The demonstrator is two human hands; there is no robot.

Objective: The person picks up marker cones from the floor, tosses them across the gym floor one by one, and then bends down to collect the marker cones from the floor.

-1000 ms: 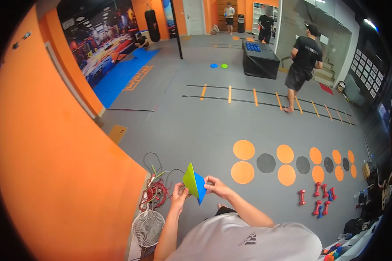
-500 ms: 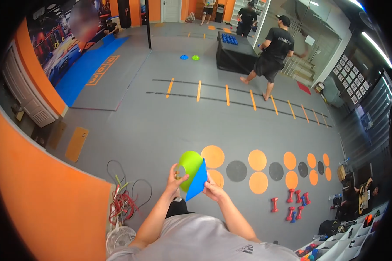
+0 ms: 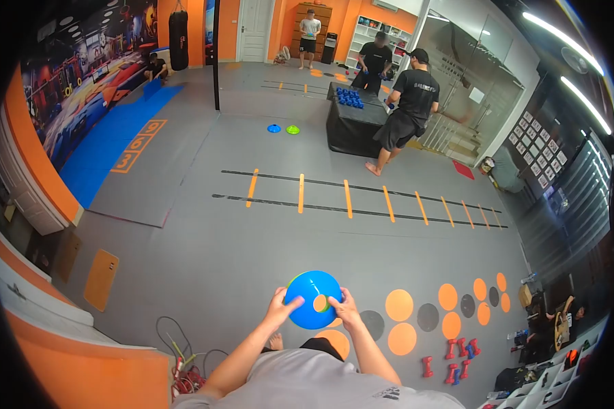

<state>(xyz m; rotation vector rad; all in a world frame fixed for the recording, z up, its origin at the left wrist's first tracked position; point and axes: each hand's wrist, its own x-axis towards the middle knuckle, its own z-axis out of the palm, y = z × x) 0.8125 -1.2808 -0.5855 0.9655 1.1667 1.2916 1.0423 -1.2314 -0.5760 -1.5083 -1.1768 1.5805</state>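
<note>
In front of my body I hold a blue disc cone [image 3: 308, 319] whose round centre hole faces me. Behind it a green disc cone [image 3: 293, 279] shows as a thin rim at the upper left and through the hole. My left hand [image 3: 280, 310] grips the left edge, thumb lying over the blue face. On the opposite edge my right hand [image 3: 344, 308] holds on, its thumb close to the hole. The fingers behind the discs are hidden.
An agility ladder [image 3: 348, 198] lies across the floor ahead. Beyond it sit a blue cone [image 3: 273, 129] and a green cone [image 3: 293, 129]. A person in black [image 3: 411, 102] stands beside a black box [image 3: 348, 129]. Several red dumbbells [image 3: 450, 349] are at right.
The green and blue cones were held at an angle to each other; now they lie together, blue face toward me. My view has tilted up. The person has moved closer to the black box.
</note>
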